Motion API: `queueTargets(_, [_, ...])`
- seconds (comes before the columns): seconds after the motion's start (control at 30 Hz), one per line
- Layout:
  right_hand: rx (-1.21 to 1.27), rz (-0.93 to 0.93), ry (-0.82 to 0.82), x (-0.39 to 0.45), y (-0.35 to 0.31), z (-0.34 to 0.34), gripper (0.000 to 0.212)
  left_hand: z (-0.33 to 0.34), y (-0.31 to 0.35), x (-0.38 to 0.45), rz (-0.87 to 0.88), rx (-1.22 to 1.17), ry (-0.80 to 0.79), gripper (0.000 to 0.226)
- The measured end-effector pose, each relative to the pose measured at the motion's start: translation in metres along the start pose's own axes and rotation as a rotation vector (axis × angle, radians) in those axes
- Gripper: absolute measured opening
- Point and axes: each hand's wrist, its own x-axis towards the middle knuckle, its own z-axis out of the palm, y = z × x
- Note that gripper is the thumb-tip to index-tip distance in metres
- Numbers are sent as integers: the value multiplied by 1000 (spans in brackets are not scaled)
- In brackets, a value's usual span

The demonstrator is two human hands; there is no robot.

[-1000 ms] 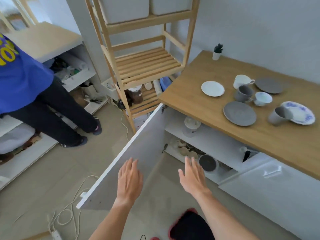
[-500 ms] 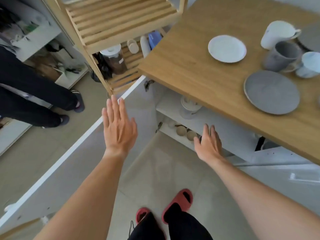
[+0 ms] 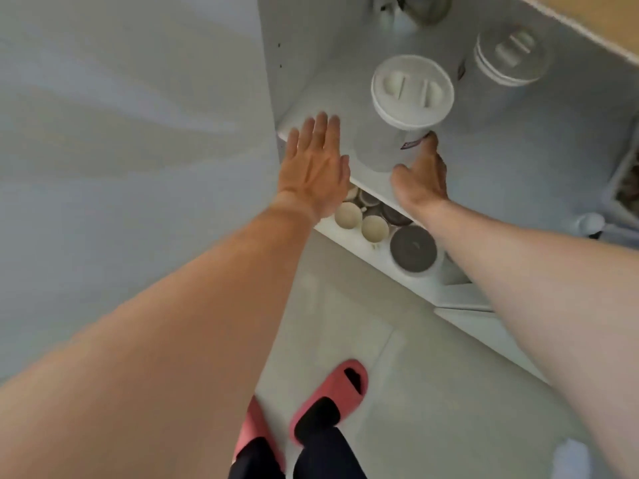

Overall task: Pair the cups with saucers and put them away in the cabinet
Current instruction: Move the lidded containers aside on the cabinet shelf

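Observation:
I look down into the open white cabinet (image 3: 301, 129). My left hand (image 3: 314, 164) hovers flat with fingers spread over the front left edge of the upper shelf, holding nothing. My right hand (image 3: 420, 174) wraps around the base of a clear jar with a white lid (image 3: 411, 91) standing on that shelf. On the lower shelf sit cream cups (image 3: 347, 216), partly hidden by my left hand. The cups and saucers on the countertop are out of view.
The open cabinet door (image 3: 138, 133) fills the left side. A second lidded jar (image 3: 511, 55) stands further back on the shelf. A dark-lidded container (image 3: 413, 248) sits beside the cream cups. The wooden countertop edge (image 3: 587, 25) runs overhead at the right.
I have leaned down, so the countertop has left the view. Both hands moved forward into the cabinet, and my right hand has closed around the jar's base.

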Motion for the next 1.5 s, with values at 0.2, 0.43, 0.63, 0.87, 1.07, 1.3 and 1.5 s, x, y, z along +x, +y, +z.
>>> queueTargets(0.2, [-30,-296,-75,22,16,27,91,28,-6,21,-120,-377,58,83])
queueTargets(0.43, [-155,-510,55,47,44,10,64,38,-9,44,-378,-654,299,113])
queueTargets(0.63, [743,59,602,86,34,-27,59,50,-16,69,-397,-756,394,103])
queueTargets(0.87, [1018,36,464,189,55,-49,106,63,-24,71,-414,-858,529,103])
queueTargets(1.07, [943,25,354,179,17,-32,116,61,-15,69,-467,-924,526,101])
queueTargets(1.3, [947,-19,197,161,-29,7,116,56,-8,75,-493,-833,452,99])
queueTargets(1.5, [635,-152,22,132,-54,26,92,61,-8,82,-528,-737,447,100])
